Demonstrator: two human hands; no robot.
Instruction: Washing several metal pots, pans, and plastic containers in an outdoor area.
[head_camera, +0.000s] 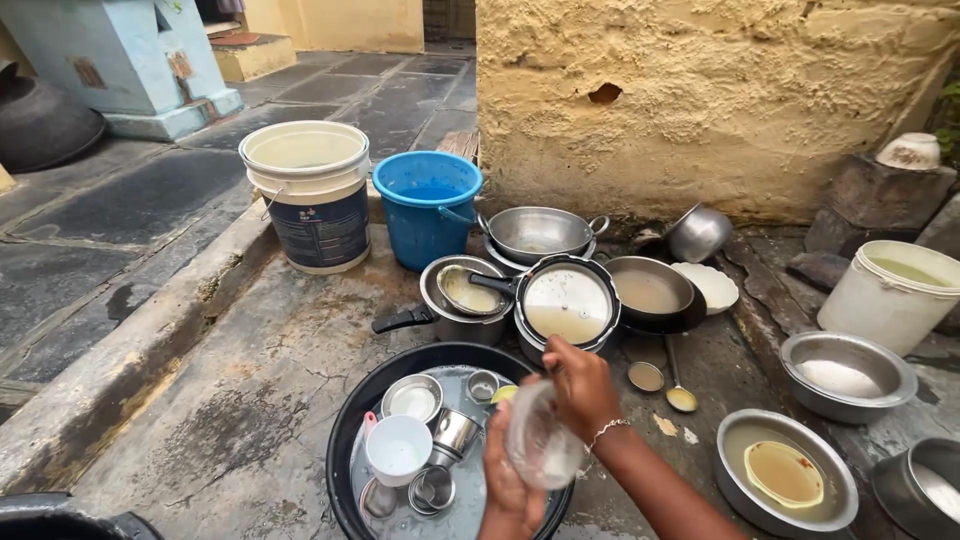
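- Closest in, the left hand (510, 490) cups a clear glass (543, 440) from below, fingers curled round its base so it sits tilted and steady over the basin.
- The right hand (580, 385) comes over the top, closed on the upper part of the glass; whether the fingers go inside the mouth, I cannot tell. A thin bracelet (605, 430) rides the wrist.
- Directly under both hands is the big black basin (345, 450), so drips fall back into it; a steel tray with water lies inside.
- Just left of the hands, in that basin: a white mug (398, 450), a small steel bowl (412, 397) and steel cups (455, 432), gathered within easy reach.
- Right of the hands, on the concrete floor, a steel bowl holding a yellowish plate (785, 472) and two spoons (680, 398).
- Beyond the hands, pots cluster together: a pressure cooker (565, 305) and a handled pan (455, 300) with cloudy water in them.
- Farther still, a white bucket (312, 195) and a blue bucket (428, 205) stand side by side with the pots, against the yellow wall (720, 100).
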